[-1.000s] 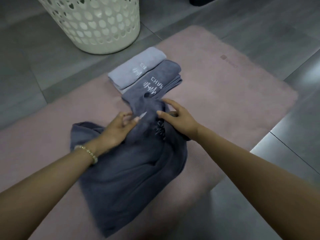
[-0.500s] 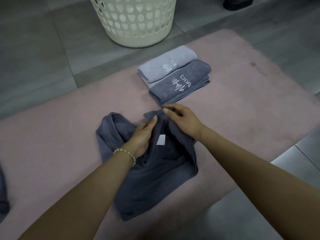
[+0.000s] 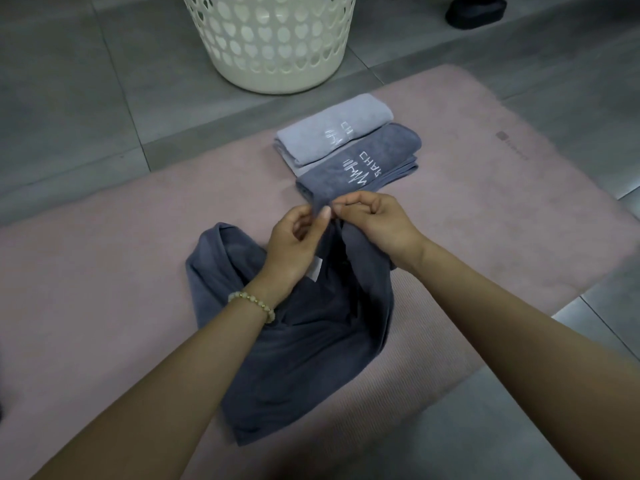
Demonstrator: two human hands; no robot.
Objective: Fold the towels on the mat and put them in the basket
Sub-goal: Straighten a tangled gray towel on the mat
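Left hand [image 3: 294,244] and right hand [image 3: 375,223] both pinch one raised edge of the dark towel [image 3: 304,348], rumpled on the mat [image 3: 104,271]. Two folded towels [image 3: 349,147] just beyond; basket [image 3: 273,39] on floor behind.

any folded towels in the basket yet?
Cannot tell; the basket top is out of frame, and two folded towels lie on the mat.
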